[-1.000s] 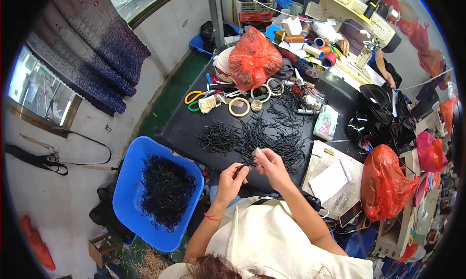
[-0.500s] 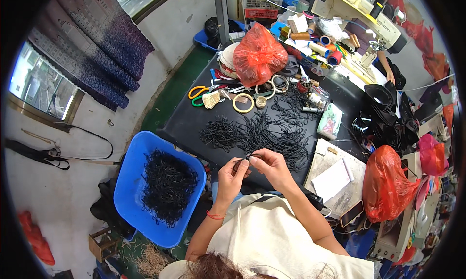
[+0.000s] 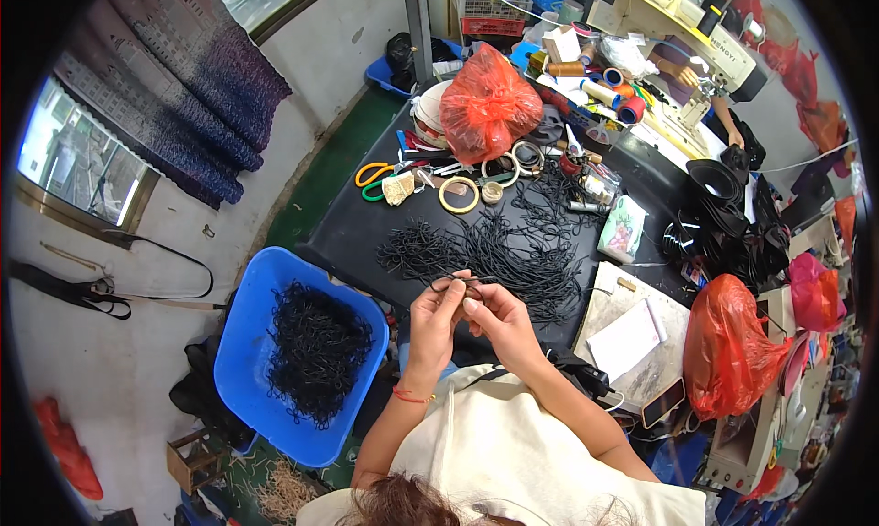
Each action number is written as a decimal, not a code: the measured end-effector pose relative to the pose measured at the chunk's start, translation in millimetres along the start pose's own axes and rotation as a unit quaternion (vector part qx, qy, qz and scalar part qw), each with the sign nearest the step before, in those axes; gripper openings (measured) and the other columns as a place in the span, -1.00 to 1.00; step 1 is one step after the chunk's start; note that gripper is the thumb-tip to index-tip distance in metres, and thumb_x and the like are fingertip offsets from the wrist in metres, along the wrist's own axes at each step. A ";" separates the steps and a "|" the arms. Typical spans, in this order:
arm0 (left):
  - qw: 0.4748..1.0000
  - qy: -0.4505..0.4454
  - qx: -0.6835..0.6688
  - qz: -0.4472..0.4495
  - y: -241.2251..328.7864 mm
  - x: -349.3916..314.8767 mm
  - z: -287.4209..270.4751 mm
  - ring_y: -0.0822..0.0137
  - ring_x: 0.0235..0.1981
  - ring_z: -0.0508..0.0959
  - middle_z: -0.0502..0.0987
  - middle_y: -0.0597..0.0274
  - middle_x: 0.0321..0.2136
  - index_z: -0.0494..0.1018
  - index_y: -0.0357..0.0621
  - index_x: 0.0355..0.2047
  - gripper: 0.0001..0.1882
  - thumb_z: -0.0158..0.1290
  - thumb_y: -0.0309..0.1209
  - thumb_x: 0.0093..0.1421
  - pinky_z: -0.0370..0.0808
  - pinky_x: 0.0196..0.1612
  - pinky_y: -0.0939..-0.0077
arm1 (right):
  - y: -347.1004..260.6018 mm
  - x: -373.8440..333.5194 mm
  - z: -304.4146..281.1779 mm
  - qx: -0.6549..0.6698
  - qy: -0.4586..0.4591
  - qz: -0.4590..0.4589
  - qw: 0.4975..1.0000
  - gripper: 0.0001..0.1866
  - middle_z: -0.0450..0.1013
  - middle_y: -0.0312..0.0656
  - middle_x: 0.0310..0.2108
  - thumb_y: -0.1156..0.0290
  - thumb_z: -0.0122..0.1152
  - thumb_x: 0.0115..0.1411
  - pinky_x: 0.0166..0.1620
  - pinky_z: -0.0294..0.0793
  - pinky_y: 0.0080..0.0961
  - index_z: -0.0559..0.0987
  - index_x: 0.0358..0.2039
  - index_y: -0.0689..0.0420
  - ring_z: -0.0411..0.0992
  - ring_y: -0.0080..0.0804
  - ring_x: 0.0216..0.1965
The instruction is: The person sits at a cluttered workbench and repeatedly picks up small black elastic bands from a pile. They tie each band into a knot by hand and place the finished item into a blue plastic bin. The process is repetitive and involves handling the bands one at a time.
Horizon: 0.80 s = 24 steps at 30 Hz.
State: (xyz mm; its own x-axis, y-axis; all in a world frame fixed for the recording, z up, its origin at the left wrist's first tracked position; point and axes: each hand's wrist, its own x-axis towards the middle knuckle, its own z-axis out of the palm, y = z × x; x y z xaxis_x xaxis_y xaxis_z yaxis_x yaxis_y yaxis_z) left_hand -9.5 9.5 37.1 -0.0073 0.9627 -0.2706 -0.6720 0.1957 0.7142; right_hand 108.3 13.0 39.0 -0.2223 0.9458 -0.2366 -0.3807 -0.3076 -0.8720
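Close together at the table's near edge, my left hand (image 3: pixel 437 324) and my right hand (image 3: pixel 499 317) both pinch a thin black cord (image 3: pixel 465 281). Part of the cord loops up over the fingertips; the rest is hidden among the fingers. Just beyond lie a loose pile of black cords (image 3: pixel 526 260) and a smaller tangled heap of black cords (image 3: pixel 417 249) on the black table (image 3: pixel 339 242). To my left a blue plastic tub (image 3: pixel 240 379) holds a mass of black cord pieces (image 3: pixel 316 352).
Scissors with orange handles (image 3: pixel 371 173), a tape roll (image 3: pixel 459 195) and a red plastic bag (image 3: pixel 490 105) stand farther back. A white pad (image 3: pixel 630 338) and a phone (image 3: pixel 663 403) lie at right. Another person's hand (image 3: pixel 735 138) shows by a sewing machine (image 3: pixel 723 54).
My hands have shifted slightly, the left fingers now raised with the cord looped over them and the right turned inward. A co-worker's second hand has appeared near the sewing machine.
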 end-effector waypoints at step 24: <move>0.982 -0.127 0.110 -0.088 6.1 -9.7 -8.1 0.52 -0.39 0.49 0.52 0.25 -0.43 0.47 -0.31 -0.30 -0.79 -0.11 -0.43 0.25 0.44 -0.24 0.66 | -21.3 14.3 -12.8 -0.054 -0.043 0.089 0.994 -0.77 0.36 -0.39 -0.52 0.26 -0.04 0.26 -0.42 0.30 -0.75 0.44 -0.37 0.16 0.29 -0.71 -0.48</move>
State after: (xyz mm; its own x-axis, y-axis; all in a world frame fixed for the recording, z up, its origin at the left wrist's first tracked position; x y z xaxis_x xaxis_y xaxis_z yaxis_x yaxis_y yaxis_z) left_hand -19.5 -0.1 38.9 0.2980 0.9207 -0.2518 -0.4701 0.3712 0.8008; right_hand 124.7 34.5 48.7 -0.3554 0.8633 -0.3584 -0.2300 -0.4524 -0.8616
